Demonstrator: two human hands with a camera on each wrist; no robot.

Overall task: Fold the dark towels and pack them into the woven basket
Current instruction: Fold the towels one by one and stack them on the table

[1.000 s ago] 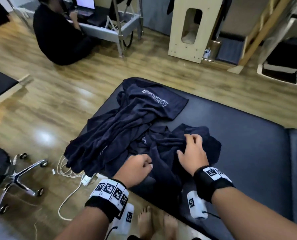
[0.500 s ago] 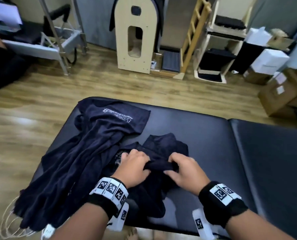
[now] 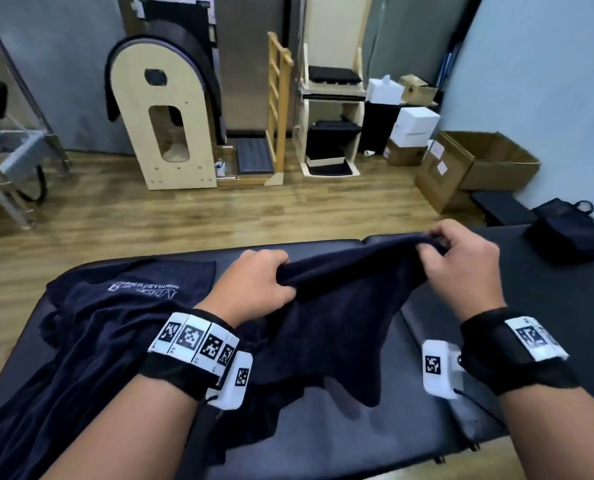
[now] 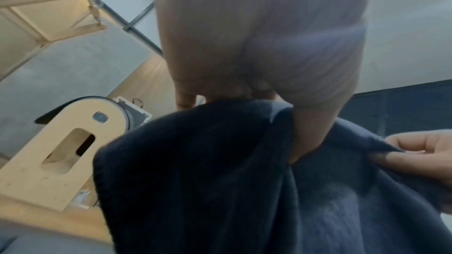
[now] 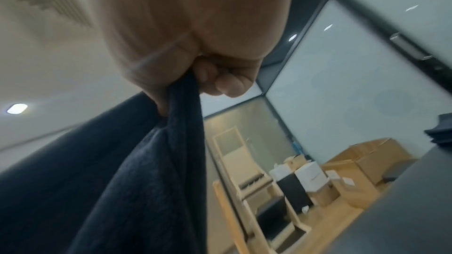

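Note:
A dark navy towel [image 3: 337, 317] hangs lifted above the black padded table [image 3: 548, 306], held by its upper edge. My left hand [image 3: 254, 282] grips that edge at the left; my right hand [image 3: 461, 268] pinches it at the right. In the left wrist view the towel [image 4: 220, 181] drapes from my left hand [image 4: 281, 103], with fingers of the other hand [image 4: 420, 152] at the right. In the right wrist view the cloth [image 5: 146, 161] runs down out of my right hand [image 5: 195, 76]. More dark towels [image 3: 91, 334], one with white lettering, lie heaped at the table's left. No woven basket is in view.
A dark bag [image 3: 565, 233] sits at the table's far right corner. Beyond the table is wooden floor with a wooden arched barrel [image 3: 171, 126], a wooden ladder frame [image 3: 278, 109], a low chair unit [image 3: 333, 126] and cardboard boxes [image 3: 475, 164]. A metal frame [image 3: 8, 157] stands at the left.
Both hands have raised one towel off the heap and drawn apart along its edge, my right hand going right. The head view has swung up and to the right.

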